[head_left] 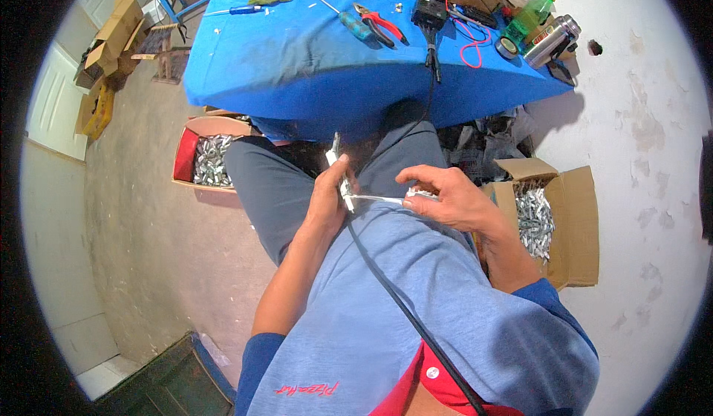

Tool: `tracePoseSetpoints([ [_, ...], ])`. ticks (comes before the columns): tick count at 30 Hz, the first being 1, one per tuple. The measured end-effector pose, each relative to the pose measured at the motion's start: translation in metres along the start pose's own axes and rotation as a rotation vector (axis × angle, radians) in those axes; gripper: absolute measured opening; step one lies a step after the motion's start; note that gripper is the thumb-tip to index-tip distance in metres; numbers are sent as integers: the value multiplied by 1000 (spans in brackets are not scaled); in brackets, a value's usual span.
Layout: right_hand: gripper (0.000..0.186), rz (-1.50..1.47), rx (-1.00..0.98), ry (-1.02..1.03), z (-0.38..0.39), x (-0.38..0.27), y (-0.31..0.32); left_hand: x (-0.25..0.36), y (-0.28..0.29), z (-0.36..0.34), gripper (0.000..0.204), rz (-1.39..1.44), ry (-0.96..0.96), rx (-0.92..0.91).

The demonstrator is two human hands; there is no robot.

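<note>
My left hand point(324, 197) is closed around a slim white object point(346, 192) with a metal-coloured tip pointing up, held over my lap. A black cable point(386, 297) runs down from beside it across my blue shirt. From the object's lower part a thin white strand point(375, 198) stretches sideways to my right hand point(453, 197), which has curled fingers on a small white piece point(420, 192); its exact shape is hidden by the fingers.
A blue-covered table point(267, 60) holds pliers point(382, 26), screwdrivers point(349, 23), a green bottle point(529, 24), a steel flask point(551, 43) and black devices. Boxes of small silvery pieces stand left point(189, 126) and right point(575, 238) of my legs; a white wall is at the right.
</note>
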State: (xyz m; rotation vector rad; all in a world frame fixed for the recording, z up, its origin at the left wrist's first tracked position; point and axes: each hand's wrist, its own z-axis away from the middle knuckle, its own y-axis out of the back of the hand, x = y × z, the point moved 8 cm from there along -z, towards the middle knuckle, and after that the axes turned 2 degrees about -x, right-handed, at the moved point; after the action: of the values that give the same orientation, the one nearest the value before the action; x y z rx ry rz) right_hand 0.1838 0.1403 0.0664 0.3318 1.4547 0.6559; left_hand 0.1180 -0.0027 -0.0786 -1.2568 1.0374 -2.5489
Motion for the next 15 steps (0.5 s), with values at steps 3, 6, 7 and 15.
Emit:
tracePoseSetpoints([
  [3,32,147,-170,-5,-12,9,-16,6,-3,-2,32,-18,-25,-47],
  [6,33,123,-299,-20,-25,22,-31,12,-12,-7,32,-11,-46,-41],
  [7,33,88,-329,-20,-28,23,-36,14,-13,-8,32,-29,-60,-42],
  [15,28,286,-299,88,-43,9,-54,9,-21,-15,35,54,-53,-70],
])
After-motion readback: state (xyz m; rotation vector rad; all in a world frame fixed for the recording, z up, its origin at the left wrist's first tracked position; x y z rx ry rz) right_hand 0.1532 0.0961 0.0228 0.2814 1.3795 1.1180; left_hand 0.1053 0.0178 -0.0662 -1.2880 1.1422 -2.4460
